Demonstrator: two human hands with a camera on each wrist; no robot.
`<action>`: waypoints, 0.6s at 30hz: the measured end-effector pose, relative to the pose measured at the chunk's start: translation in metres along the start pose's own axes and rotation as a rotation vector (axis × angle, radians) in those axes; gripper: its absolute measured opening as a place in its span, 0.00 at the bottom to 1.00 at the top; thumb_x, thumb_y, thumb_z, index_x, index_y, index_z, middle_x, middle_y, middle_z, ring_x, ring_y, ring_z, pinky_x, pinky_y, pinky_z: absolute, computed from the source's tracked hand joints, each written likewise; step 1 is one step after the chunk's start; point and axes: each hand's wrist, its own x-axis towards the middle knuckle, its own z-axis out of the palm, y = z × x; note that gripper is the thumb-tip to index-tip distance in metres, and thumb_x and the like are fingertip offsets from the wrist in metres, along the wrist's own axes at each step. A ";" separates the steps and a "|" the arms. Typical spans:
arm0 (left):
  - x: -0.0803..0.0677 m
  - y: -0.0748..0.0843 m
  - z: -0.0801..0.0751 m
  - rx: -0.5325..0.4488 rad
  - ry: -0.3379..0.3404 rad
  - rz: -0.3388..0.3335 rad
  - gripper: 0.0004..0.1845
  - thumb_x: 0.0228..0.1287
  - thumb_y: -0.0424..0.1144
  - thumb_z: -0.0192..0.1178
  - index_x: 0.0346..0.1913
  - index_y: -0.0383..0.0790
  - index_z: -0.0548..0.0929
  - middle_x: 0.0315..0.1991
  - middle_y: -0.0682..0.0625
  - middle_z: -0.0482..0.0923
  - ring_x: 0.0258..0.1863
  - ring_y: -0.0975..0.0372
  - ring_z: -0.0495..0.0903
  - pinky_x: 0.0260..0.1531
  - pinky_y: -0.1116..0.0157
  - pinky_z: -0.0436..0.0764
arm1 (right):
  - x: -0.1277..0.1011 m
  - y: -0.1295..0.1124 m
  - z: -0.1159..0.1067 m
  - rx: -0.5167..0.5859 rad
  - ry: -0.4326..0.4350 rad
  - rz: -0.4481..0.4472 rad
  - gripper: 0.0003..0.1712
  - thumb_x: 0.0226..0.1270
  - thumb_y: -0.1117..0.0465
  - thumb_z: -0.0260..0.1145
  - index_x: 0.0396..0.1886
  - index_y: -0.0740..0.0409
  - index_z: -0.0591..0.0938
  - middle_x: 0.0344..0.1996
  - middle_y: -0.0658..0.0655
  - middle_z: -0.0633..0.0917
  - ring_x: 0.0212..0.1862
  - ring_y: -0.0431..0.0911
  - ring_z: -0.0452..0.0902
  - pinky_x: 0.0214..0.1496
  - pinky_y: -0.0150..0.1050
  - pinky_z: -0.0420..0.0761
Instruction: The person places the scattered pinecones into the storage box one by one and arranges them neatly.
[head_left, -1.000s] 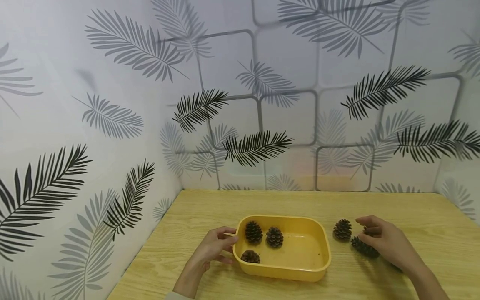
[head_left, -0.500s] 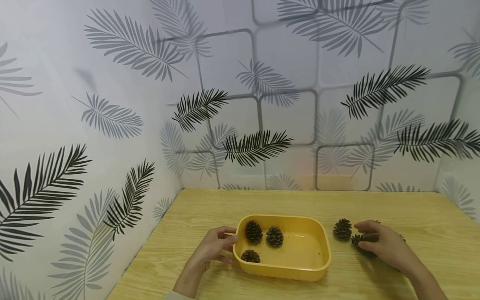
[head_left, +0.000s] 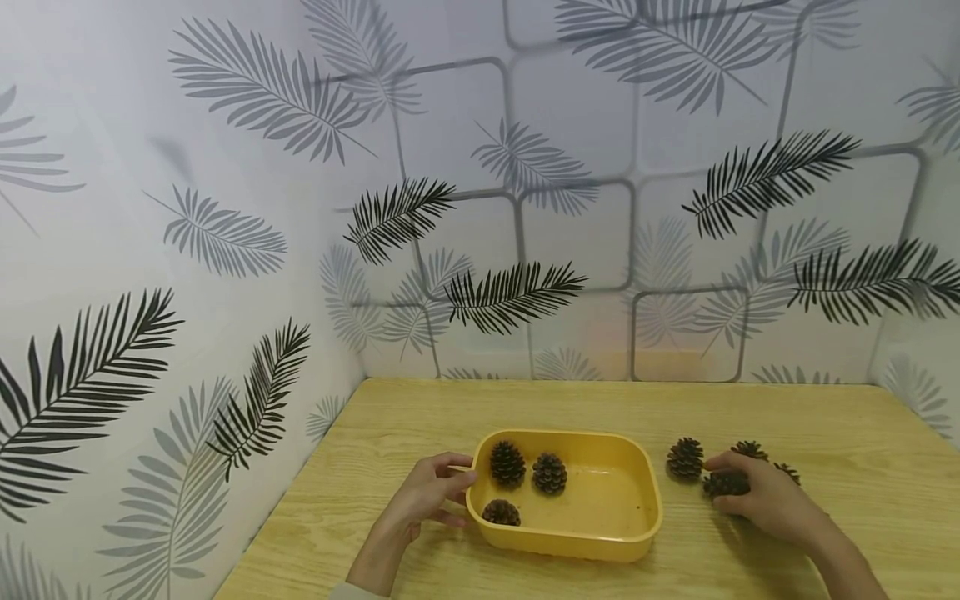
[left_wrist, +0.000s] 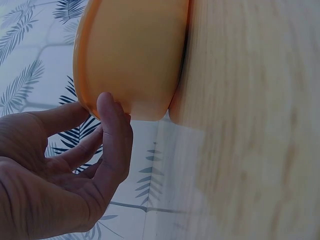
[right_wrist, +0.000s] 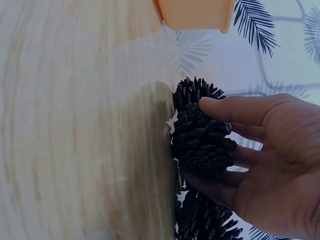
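Note:
At the left end of a yellow plastic basin, my left hand touches the rim and outer wall with its fingertips, none of them reaching inside. Three brown pine cones lie in the basin: one at the back left, another right of it and a third at the front left. My right hand holds a dark pine cone between thumb and fingers, low over the table. In the right wrist view, the thumb lies along its upper side and the other fingers go behind it.
Beside the held cone stands another pine cone, between it and the basin. Two more, a back one and a partly hidden one, lie beyond my right hand. The wooden table meets a wall with leaf prints.
My right hand has lowered and closed its thumb and fingers around the pine cone, uncovering two cones behind it. The left hand and the basin have stayed in place.

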 end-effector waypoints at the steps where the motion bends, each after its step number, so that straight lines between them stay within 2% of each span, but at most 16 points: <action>1: 0.000 0.000 0.000 0.001 0.002 -0.002 0.26 0.76 0.42 0.64 0.69 0.31 0.76 0.52 0.37 0.79 0.37 0.56 0.85 0.30 0.59 0.92 | 0.000 0.000 0.000 0.000 0.000 -0.004 0.28 0.62 0.65 0.77 0.60 0.70 0.81 0.54 0.70 0.85 0.55 0.69 0.80 0.54 0.68 0.82; 8: -0.001 0.002 0.001 0.001 0.006 -0.008 0.25 0.76 0.41 0.64 0.69 0.31 0.77 0.53 0.37 0.79 0.37 0.56 0.85 0.30 0.59 0.92 | 0.000 -0.005 -0.003 0.005 -0.011 0.015 0.27 0.62 0.65 0.77 0.60 0.70 0.81 0.54 0.71 0.85 0.57 0.70 0.79 0.55 0.67 0.82; 18: -0.001 0.001 0.001 0.000 -0.001 0.007 0.25 0.76 0.41 0.63 0.69 0.30 0.76 0.52 0.36 0.79 0.37 0.56 0.85 0.30 0.59 0.92 | -0.002 -0.014 -0.002 -0.001 0.032 0.005 0.23 0.64 0.63 0.76 0.57 0.65 0.84 0.55 0.69 0.84 0.57 0.69 0.80 0.55 0.67 0.82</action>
